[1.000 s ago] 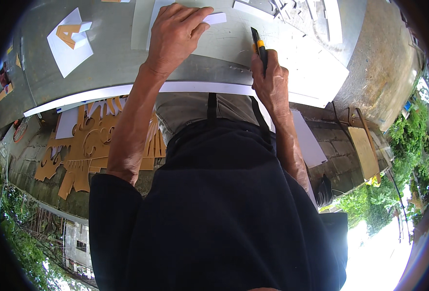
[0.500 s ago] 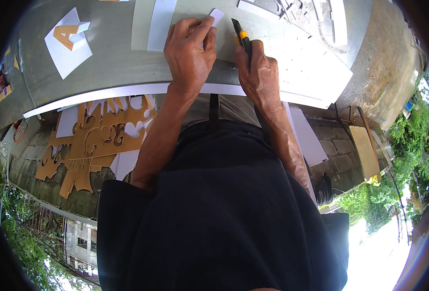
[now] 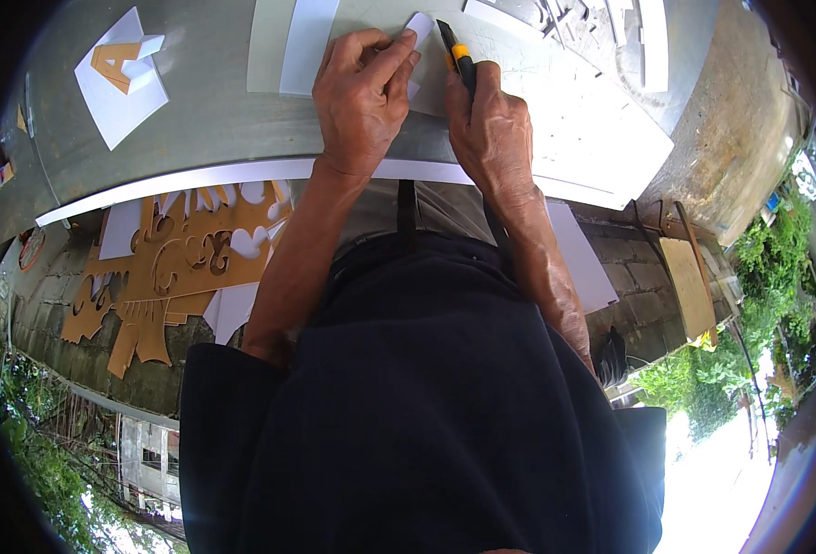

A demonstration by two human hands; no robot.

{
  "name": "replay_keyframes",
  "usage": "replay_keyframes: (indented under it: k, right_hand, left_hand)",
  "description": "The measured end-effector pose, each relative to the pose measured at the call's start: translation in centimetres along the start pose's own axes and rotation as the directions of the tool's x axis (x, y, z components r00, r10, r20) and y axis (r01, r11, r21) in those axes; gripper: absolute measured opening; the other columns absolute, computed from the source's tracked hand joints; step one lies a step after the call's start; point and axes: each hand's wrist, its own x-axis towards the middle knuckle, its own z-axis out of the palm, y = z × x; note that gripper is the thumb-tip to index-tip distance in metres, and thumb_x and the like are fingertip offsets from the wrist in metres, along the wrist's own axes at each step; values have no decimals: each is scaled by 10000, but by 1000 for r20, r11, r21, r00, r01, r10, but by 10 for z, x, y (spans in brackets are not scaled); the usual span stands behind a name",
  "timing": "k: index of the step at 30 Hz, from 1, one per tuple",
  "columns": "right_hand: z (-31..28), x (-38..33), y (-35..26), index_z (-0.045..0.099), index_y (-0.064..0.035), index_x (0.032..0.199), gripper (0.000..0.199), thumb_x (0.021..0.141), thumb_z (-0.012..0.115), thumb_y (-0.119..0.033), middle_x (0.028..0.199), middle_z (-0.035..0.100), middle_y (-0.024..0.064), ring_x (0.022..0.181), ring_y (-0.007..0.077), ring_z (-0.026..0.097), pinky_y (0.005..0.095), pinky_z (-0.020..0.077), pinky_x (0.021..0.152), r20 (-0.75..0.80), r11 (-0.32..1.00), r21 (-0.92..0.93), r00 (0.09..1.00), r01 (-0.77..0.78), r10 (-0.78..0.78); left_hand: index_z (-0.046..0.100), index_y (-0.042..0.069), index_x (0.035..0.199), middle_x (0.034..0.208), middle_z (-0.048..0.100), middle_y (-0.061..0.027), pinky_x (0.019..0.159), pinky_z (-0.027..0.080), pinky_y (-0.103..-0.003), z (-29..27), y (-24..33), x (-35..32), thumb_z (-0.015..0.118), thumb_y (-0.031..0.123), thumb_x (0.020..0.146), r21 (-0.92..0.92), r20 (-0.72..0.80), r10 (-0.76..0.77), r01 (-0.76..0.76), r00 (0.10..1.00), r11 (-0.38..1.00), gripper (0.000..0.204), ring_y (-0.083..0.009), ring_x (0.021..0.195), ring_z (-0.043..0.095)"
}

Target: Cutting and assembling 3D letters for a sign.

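A small white strip (image 3: pixel 418 26) with a rounded end is pinched between the thumb and fingers of my left hand (image 3: pixel 364 97). Part of the strip is hidden behind those fingers. My right hand (image 3: pixel 493 129) grips a black and yellow utility knife (image 3: pixel 462 65), its dark blade tip pointing up and left, close beside the strip. I cannot tell whether the blade touches it. Both hands are over a grey worktable (image 3: pixel 214 120). To the left lies a white sheet (image 3: pixel 120 118) with a brown-faced letter-shaped piece (image 3: pixel 117 66) on it.
A long white strip (image 3: pixel 186 182) runs along the table's near edge. A large white sheet (image 3: pixel 593 138) with cut scraps near it lies to the right. Below the table are brown cut-out boards (image 3: pixel 186 263) and a leaning wooden board (image 3: pixel 688 286). Pale strips (image 3: pixel 308 42) lie beyond my left hand.
The white strip in my left hand has shifted slightly right and turned a little. The knife has moved slightly left and up, nearer the strip. My view has also shifted slightly.
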Motion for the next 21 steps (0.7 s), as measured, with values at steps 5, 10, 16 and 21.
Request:
replay_keyframes:
  k: [5, 10, 16, 21]
  right_hand:
    - [2, 1, 1, 483, -23, 925, 274, 1028, 587, -254, 567, 634, 200, 541, 408, 689, 492, 550, 517, -2, 1000, -6, 1000, 6, -6]
    - [0, 1, -3, 484, -24, 926, 269, 1030, 583, -252, 571, 638, 195, 545, 404, 691, 489, 551, 520, 15, 1000, -15, 1000, -23, 23]
    - [1, 1, -3, 486, -24, 927, 264, 1026, 586, -247, 576, 643, 191, 549, 397, 693, 491, 551, 532, 8, 1000, -27, 1000, -9, 10]
    - [1, 1, -5, 487, -24, 930, 258, 1019, 592, -243, 578, 644, 196, 553, 395, 694, 491, 552, 534, 4, 999, -53, 1000, -6, 6]
  left_hand:
    - [820, 153, 1081, 941, 685, -37, 640, 540, -284, 0, -2, 1, 883, 61, 768, -15, -15, 13, -14, 1000, 1000, 332, -156, 753, 646]
    - [825, 157, 1065, 929, 686, -34, 641, 537, -290, -2, 1, 2, 887, 68, 765, -18, -5, -5, 4, 1000, 1000, 319, -161, 747, 641]
    - [826, 152, 1053, 926, 685, -32, 635, 532, -293, -1, 0, 3, 888, 68, 762, -6, -7, 12, -12, 1000, 1000, 308, -163, 746, 636]
    - [825, 151, 1052, 927, 683, -32, 629, 528, -292, -1, -1, 2, 892, 60, 753, -8, -11, 14, -14, 1000, 1000, 320, -164, 741, 632]
